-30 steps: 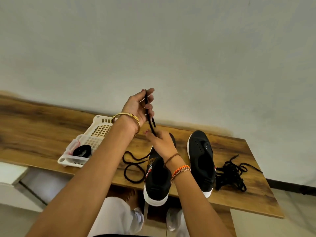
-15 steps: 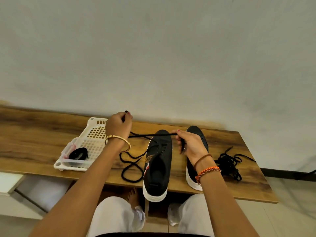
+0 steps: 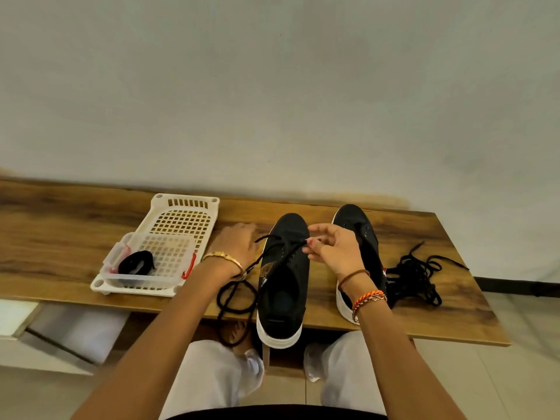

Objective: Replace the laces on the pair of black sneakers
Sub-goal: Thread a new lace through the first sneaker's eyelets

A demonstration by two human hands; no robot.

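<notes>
My right hand (image 3: 335, 253) pinches the black lace (image 3: 283, 245) over the left sneaker (image 3: 283, 286); my left hand (image 3: 238, 247) grips its other end.

left hand (image 3: 239, 244): blurred; its fingertips cannot be made out, so its hold on the lace (image 3: 274, 259) cannot be told
right sneaker (image 3: 360, 237): heel and near side hidden behind the right hand (image 3: 333, 250) and wrist
lace pile (image 3: 415, 274): near the table's (image 3: 60, 237) right edge, partly hidden behind the right sneaker
table: left end cut off by the picture's edge
box (image 3: 145, 265) contents: dark bundle, too small to tell
</notes>
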